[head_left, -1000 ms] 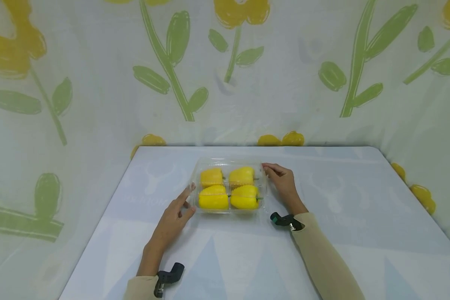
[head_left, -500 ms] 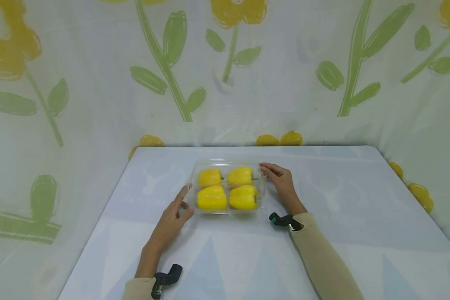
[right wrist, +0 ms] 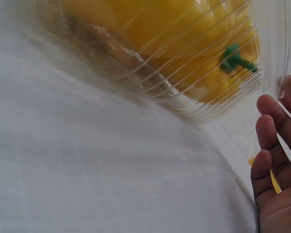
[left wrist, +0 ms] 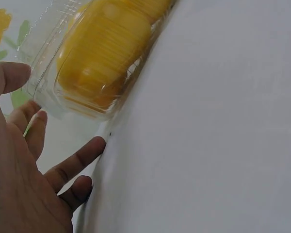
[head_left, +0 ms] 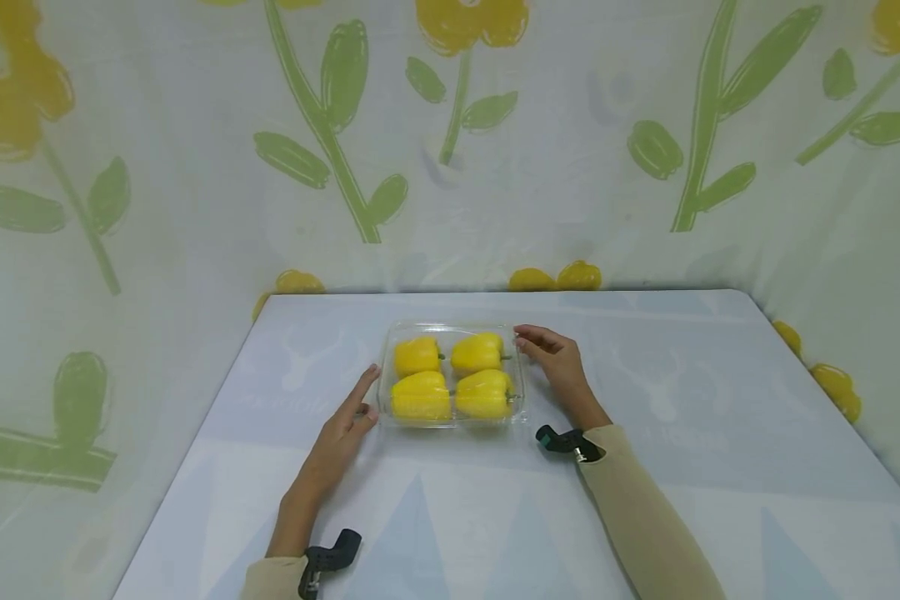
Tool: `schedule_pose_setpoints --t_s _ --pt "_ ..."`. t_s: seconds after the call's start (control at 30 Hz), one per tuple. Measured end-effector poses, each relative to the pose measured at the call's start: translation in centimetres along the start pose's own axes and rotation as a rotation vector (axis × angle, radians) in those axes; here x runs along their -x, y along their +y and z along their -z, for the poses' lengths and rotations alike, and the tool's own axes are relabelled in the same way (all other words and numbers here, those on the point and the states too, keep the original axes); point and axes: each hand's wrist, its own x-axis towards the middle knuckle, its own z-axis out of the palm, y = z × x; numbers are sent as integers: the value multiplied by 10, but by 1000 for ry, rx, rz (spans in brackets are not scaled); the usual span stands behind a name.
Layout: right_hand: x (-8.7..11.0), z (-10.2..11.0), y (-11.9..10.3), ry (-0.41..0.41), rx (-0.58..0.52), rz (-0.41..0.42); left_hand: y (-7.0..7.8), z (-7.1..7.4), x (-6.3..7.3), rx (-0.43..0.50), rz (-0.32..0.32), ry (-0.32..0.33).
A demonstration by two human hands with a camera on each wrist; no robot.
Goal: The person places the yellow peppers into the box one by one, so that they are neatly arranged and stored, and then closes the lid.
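Observation:
A clear plastic clamshell box (head_left: 453, 423) lies toward the far side of the table in the head view. Inside it sit several yellow bell peppers (head_left: 421, 397) with green stems (right wrist: 237, 62). My left hand (head_left: 336, 442) is at the box's left side, fingers spread and fairly straight. In the left wrist view its thumb meets the plastic rim, while the lower fingers stay apart from the box. With thumb and forefinger, my right hand (head_left: 562, 367) pinches the rim at the far right corner; its other fingers (right wrist: 266, 131) hang below. The plastic partly hides the thumb.
The white table (head_left: 645, 517) with pale blue shapes extends around the box. Behind it hangs a white curtain (head_left: 555, 183) printed with flowers. Black wrist-worn cameras sit on both wrists, such as the right camera (head_left: 566, 442).
The far edge of the box's lid shows slightly lower. My left fingertips have drawn back a little from over the box's edge. The right hand keeps its place at the corner.

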Motion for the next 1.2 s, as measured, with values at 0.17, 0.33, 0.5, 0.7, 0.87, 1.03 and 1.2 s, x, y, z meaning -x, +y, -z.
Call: schedule_pose_setpoints --t_s 0.17,0.33,0.5,0.7,0.87,1.03,1.2 --pt "3 -1 -2 8 35 -44 -1 0 -1 -2 -60 14" --pt "15 0 -4 1 57 -121 -2 -4 -2 -12 -47 -6" --pt "31 -2 -7 -46 40 -176 -2 -4 0 -24 -34 0" --pt "47 -3 -10 -78 15 -216 1 -1 0 -19 -41 8" --pt "55 -3 -13 -95 30 -218 3 0 0 -11 -30 10" --pt "64 -1 -15 -100 26 -222 3 -1 0 -13 -26 14" --pt "72 1 -18 -106 7 -215 2 -1 -1 -16 -34 6"
